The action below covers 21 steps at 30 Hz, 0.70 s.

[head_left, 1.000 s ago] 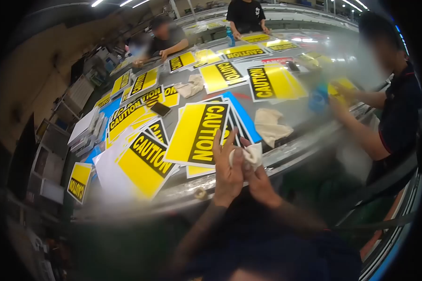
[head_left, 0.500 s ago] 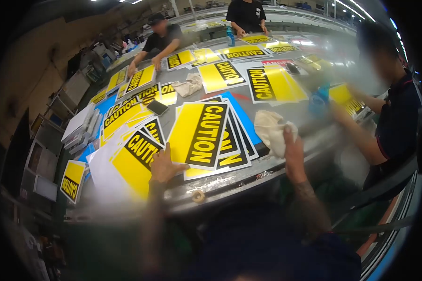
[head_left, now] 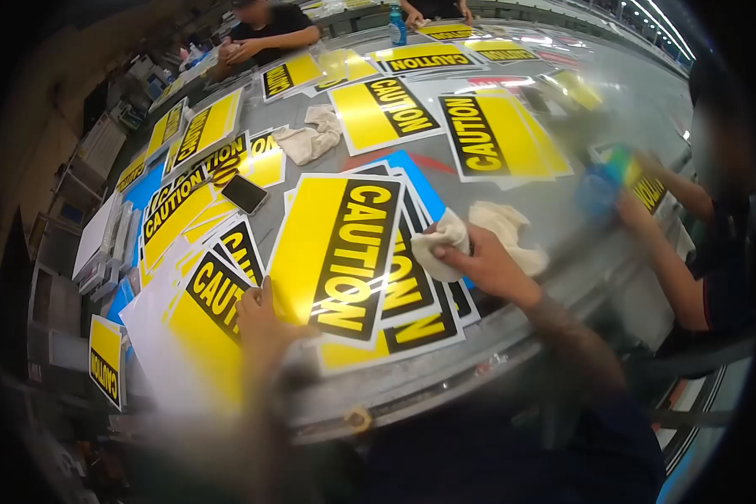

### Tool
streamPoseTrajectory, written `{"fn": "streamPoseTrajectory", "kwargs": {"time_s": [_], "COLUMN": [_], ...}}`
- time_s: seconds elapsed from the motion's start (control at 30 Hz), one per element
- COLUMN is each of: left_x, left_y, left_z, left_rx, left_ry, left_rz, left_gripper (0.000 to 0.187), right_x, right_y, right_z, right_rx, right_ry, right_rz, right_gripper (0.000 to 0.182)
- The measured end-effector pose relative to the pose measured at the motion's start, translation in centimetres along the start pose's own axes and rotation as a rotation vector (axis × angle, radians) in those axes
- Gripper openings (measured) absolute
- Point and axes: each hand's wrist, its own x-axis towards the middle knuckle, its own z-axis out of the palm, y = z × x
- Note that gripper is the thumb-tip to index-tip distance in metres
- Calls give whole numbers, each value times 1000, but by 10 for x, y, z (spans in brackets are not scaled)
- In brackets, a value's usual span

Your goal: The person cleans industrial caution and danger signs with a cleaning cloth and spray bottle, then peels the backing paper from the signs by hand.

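A yellow-and-black CAUTION sign (head_left: 338,252) lies tilted on top of several similar signs in front of me. My left hand (head_left: 267,326) is at its lower left corner, thumb stretched out and fingers apart, resting by the edge. A bunched white cloth (head_left: 442,245) is gripped in my right hand (head_left: 489,265), over the right side of the sign stack. Behind that hand lies more white cloth (head_left: 508,228) on the table. To the left, another CAUTION sign (head_left: 214,294) lies partly beside my left hand.
Sign stacks, a phone (head_left: 244,194), a crumpled cloth (head_left: 311,136) and a blue bottle (head_left: 397,27) lie or stand across the grey table (head_left: 298,195). A co-worker's hands (head_left: 634,197) hold something blue at the right. Two more people stand at the far side. A tape roll (head_left: 359,419) is near the front edge.
My right hand has moved left from the cloth pile to the sign stack, with cloth in its grip. My left hand stays at the sign's corner. The view has shifted; the far-left co-worker's hands have lifted off the signs.
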Motion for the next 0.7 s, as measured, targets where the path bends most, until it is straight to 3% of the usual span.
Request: {"fn": "streamPoseTrajectory", "kwargs": {"time_s": [0.13,0.23,0.3,0.33,0.37,0.5,0.53,0.6,0.7], "left_x": [20,27,33,37,42,45,50,56,47], "left_y": [-4,-5,-25,-26,-27,-37,-49,-45,-43], "left_z": [-6,-21,-13,-15,-22,-15,-8,-23,-39], "left_rx": [-87,-120,-80,-24,-165,-124,-161,-310,-571], "left_ry": [-38,-110,-87,-118,-135,-157,-208,-262,-198], "left_rz": [16,-140,-124,-190,-177,-265,-286,-373,-440], "left_gripper": [140,140,131,117,104,90,91,70,57], "right_x": [38,42,40,40,40,42,44,45,42], "right_y": [11,14,24,17,22,18,19,23,22], "right_z": [15,31,34,33,30,24,23,21,16], "right_rx": [-247,-441,-469,-475,-460,-425,-417,-406,-392], "right_ry": [-185,-222,-208,-260,-276,-283,-306,-311,-265], "right_rz": [-100,-191,-268,-205,-223,-219,-232,-265,-325], "right_gripper": [49,51,48,45,45,45,45,44,44]}}
